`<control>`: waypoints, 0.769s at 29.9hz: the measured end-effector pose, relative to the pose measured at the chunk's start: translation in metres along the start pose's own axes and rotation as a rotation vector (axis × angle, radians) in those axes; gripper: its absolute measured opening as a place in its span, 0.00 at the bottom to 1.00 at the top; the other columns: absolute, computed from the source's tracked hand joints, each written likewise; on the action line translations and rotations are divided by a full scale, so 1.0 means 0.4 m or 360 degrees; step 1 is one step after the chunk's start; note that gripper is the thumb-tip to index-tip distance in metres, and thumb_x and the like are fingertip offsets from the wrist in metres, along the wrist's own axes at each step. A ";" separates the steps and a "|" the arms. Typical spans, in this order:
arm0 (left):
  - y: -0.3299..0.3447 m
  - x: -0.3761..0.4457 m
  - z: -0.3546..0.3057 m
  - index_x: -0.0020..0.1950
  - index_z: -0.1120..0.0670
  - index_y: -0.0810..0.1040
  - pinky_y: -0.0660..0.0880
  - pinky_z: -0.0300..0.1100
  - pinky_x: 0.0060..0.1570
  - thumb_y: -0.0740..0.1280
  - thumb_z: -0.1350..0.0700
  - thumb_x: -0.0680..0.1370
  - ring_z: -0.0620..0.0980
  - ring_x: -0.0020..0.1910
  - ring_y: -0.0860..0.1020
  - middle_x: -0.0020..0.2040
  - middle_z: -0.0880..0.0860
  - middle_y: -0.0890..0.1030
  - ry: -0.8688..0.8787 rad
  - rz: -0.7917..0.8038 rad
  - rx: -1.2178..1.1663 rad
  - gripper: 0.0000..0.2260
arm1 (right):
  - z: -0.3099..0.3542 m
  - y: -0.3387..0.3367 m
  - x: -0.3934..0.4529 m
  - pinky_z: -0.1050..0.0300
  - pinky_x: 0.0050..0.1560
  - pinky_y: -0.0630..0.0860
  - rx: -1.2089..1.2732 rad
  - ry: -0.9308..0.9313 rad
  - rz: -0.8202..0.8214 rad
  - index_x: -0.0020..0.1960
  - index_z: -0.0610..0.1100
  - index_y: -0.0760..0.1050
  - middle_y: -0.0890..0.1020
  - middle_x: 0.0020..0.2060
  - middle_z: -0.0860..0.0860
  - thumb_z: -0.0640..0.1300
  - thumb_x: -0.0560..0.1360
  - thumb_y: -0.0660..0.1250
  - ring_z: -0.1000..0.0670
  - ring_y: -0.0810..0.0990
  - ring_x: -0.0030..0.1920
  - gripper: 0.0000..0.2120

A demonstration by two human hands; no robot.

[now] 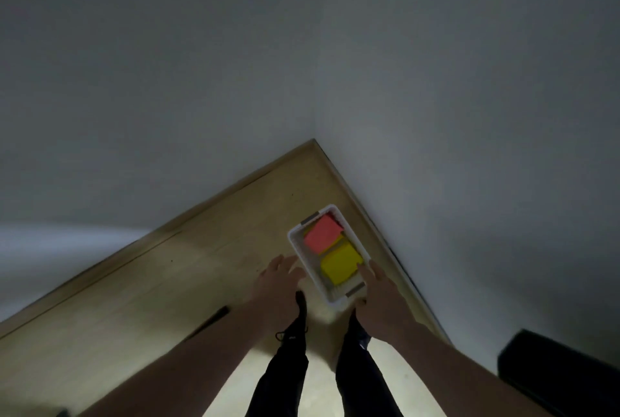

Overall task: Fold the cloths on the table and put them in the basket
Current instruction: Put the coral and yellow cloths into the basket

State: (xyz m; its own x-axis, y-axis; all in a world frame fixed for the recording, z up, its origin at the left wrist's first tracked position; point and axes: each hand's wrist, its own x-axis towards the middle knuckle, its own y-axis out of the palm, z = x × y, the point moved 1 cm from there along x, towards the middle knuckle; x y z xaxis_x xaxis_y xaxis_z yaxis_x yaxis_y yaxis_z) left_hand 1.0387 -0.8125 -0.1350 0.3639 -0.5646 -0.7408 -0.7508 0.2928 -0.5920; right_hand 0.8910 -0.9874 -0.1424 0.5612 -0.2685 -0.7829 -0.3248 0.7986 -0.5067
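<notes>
Two folded cloths lie in the white basket point(327, 257), the red cloth point(321, 233) at the far end and the yellow cloth point(340, 264) at the near end, touching where they meet; a strip of a further yellow piece seems to show under the red one, though I cannot tell if it is a separate cloth. The basket stands on the wooden table point(214, 269), close to the right edge and near the far corner where the two walls point(469, 114) meet. My left hand point(280, 277) hangs open just beside the basket's left wall, fingers spread, holding nothing; my right hand point(377, 285) is open too, fingertips at the right rim by the yellow cloth, gripping nothing that I can see. I judge the task nearly or wholly done; no loose cloth shows on the visible tabletop.

The risk from here, as I see it: a push from the left hand could slide the basket rightward off the edge, since little table remains on that side; a catch of the right fingers on the yellow cloth could undo its fold. Open room lies to the left and near, where the tabletop is bare; the walls close off far and right. My legs point(292, 366) stand below the near edge.
</notes>
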 end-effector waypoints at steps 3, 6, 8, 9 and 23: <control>-0.086 -0.210 -0.053 0.78 0.48 0.64 0.57 0.50 0.77 0.61 0.58 0.79 0.53 0.82 0.48 0.83 0.49 0.52 0.0057 0.0003 0.0013 0.26 | 0.065 -0.068 -0.218 0.53 0.69 0.68 0.0002 -0.0022 -0.0016 0.83 0.51 0.51 0.46 0.82 0.53 0.44 0.80 0.63 0.44 0.58 0.79 0.35; -0.144 -0.349 -0.097 0.77 0.47 0.65 0.59 0.49 0.76 0.62 0.57 0.78 0.53 0.81 0.49 0.83 0.49 0.53 0.0056 -0.0093 -0.0022 0.26 | 0.096 -0.098 -0.354 0.53 0.71 0.65 -0.0008 -0.0072 -0.0064 0.83 0.51 0.52 0.46 0.82 0.53 0.44 0.80 0.64 0.46 0.58 0.80 0.35; -0.151 -0.426 -0.124 0.77 0.47 0.66 0.60 0.50 0.76 0.62 0.58 0.78 0.53 0.81 0.50 0.82 0.49 0.54 0.0033 -0.0112 -0.0058 0.26 | 0.101 -0.092 -0.419 0.53 0.73 0.64 0.0018 -0.0107 -0.0036 0.83 0.51 0.53 0.47 0.82 0.54 0.43 0.80 0.64 0.47 0.57 0.80 0.35; -0.154 -0.486 -0.152 0.76 0.47 0.67 0.60 0.50 0.76 0.62 0.58 0.77 0.53 0.81 0.51 0.82 0.49 0.54 0.0036 -0.0161 -0.0105 0.27 | 0.106 -0.096 -0.474 0.54 0.74 0.63 0.0046 -0.0140 -0.0036 0.82 0.51 0.53 0.47 0.82 0.55 0.43 0.80 0.64 0.47 0.56 0.80 0.34; 0.065 -0.924 -0.393 0.78 0.46 0.65 0.57 0.50 0.77 0.64 0.56 0.78 0.53 0.81 0.52 0.83 0.49 0.54 -0.0431 -0.0643 -0.0613 0.28 | 0.064 -0.130 -0.757 0.52 0.67 0.71 -0.0260 -0.0727 0.0052 0.80 0.50 0.60 0.63 0.78 0.51 0.48 0.77 0.66 0.45 0.68 0.73 0.33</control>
State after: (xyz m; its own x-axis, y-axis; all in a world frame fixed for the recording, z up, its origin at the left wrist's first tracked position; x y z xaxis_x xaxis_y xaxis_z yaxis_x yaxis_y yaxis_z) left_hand 0.7981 -0.7177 0.1733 0.7501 -0.3422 -0.5660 -0.6510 -0.2313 -0.7230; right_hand 0.7574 -0.9338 0.1303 0.8135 0.0483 -0.5796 -0.4426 0.6978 -0.5632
